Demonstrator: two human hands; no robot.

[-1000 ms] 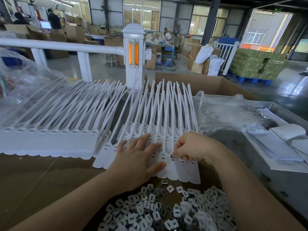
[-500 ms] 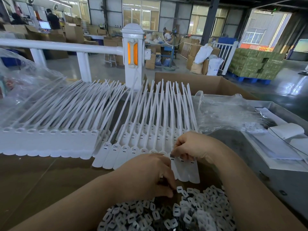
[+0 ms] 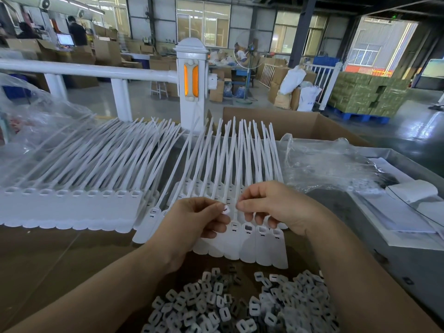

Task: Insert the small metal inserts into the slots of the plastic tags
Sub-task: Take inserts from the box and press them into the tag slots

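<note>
Surface: brown cardboard worktop [image 3: 48, 265], warehouse behind.
Insert: small insert [image 3: 225, 209] pinched at left hand [image 3: 192, 222] fingertips, above white tags [image 3: 252, 246].
Right hand [image 3: 276, 207]: fingers curled, whether they hold anything unclear.

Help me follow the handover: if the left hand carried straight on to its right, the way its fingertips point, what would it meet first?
Probably the right hand's fingertips; the left hand pinches a small insert just short of them, above the tags. Depth is unclear.
</note>
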